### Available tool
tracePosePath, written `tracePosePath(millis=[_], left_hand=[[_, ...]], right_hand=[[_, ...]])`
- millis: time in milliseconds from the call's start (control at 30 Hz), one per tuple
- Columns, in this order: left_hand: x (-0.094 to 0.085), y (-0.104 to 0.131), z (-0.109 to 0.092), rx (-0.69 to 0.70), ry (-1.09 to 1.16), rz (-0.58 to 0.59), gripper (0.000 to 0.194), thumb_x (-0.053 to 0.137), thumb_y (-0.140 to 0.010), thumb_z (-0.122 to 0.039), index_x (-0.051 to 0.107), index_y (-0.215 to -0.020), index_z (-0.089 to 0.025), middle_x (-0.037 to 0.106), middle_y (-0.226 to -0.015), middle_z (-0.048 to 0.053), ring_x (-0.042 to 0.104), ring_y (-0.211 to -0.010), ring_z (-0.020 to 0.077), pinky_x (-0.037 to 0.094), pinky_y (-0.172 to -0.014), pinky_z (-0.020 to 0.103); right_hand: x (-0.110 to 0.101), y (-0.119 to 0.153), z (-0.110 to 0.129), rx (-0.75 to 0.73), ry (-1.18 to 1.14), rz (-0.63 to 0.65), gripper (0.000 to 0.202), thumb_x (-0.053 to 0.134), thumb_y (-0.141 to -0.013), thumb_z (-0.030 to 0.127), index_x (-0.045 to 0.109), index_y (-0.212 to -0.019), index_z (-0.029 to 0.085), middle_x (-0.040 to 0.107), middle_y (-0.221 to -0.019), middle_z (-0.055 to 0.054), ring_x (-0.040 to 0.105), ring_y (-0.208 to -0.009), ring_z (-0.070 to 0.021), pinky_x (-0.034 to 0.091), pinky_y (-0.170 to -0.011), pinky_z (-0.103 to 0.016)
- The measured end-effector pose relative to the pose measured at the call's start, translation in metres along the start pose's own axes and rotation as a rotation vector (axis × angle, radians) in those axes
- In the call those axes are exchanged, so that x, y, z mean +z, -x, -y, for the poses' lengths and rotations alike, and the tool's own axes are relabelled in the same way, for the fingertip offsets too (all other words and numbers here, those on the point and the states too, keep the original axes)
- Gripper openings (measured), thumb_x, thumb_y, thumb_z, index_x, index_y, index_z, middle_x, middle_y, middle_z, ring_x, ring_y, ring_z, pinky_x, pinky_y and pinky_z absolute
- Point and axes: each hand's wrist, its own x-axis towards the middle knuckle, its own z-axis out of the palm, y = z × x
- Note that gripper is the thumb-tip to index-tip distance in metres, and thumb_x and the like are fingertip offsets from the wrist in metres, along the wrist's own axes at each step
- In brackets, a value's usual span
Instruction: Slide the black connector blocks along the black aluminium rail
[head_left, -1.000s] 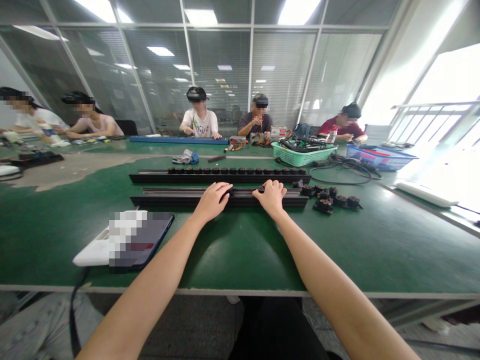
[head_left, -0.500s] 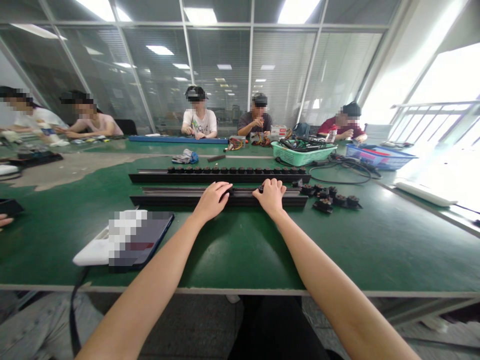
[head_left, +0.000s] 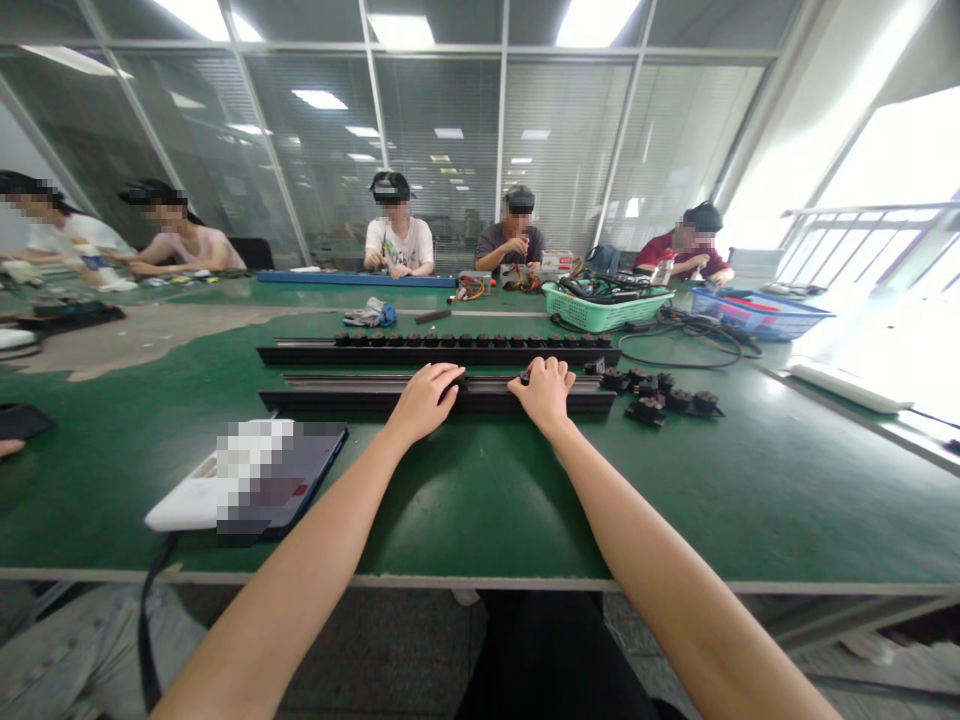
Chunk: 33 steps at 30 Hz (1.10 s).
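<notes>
On the green table, can see the near black rail lying side to side under the left hand, curled with a hold too hidden to tell, and the right hand, nearer the loose parts, pinching a small black piece.

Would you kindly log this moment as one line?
left hand: on near black rail | right hand: at small part, same rail | far black rail: bears socket-like parts | loose parts: at right
</notes>
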Motion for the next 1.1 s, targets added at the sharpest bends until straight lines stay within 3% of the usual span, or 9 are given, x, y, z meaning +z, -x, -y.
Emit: tracePosePath(millis=[300, 433, 633, 1100], left_hand=[[0.001, 0.000, 0.001, 0.011, -0.018, -0.011, 0.039, 0.044, -0.103, -0.027, 0.064, -0.135, -0.018, 0.067, -0.136, 0.010, 0.061, -0.128, 0.0248, 0.037, -0.124, 0.049], [0.000, 0.001, 0.001, 0.007, -0.017, -0.011, 0.039, 0.044, -0.102, -0.026, 0.064, -0.135, -0.018, 0.067, -0.136, 0.010, 0.061, -0.128, 0.0247, 0.037, -0.124, 0.049], [-0.001, 0.001, 0.000, 0.007, -0.011, -0.014, 0.039, 0.044, -0.102, -0.025, 0.064, -0.134, -0.020, 0.067, -0.136, 0.009, 0.062, -0.127, 0.0243, 0.038, -0.123, 0.050], [0.000, 0.000, 0.000, 0.006, -0.015, -0.008, 0.040, 0.043, -0.102, -0.027, 0.064, -0.135, -0.018, 0.067, -0.136, 0.010, 0.061, -0.127, 0.0250, 0.037, -0.124, 0.050]], right_hand=[[-0.003, -0.005, -0.001, 0.042, -0.039, 0.056, 0.029, 0.063, -0.086, 0.035, 0.064, -0.106, 0.015, 0.061, -0.120, -0.018, 0.050, -0.115, -0.0337, 0.035, -0.096, -0.044], [-0.009, -0.017, -0.009, -0.009, -0.088, 0.167, 0.021, 0.067, -0.084, 0.034, 0.063, -0.097, 0.019, 0.064, -0.117, -0.013, 0.054, -0.114, -0.0302, 0.036, -0.094, -0.040], [-0.017, -0.032, -0.019, -0.052, -0.135, 0.312, 0.024, 0.074, -0.082, 0.037, 0.061, -0.092, 0.020, 0.065, -0.110, -0.007, 0.057, -0.108, -0.0262, 0.037, -0.087, -0.037], [-0.003, -0.015, -0.021, -0.050, -0.144, 0.179, 0.024, 0.065, -0.088, 0.037, 0.065, -0.105, 0.020, 0.060, -0.118, -0.012, 0.051, -0.116, -0.0308, 0.035, -0.096, -0.043]])
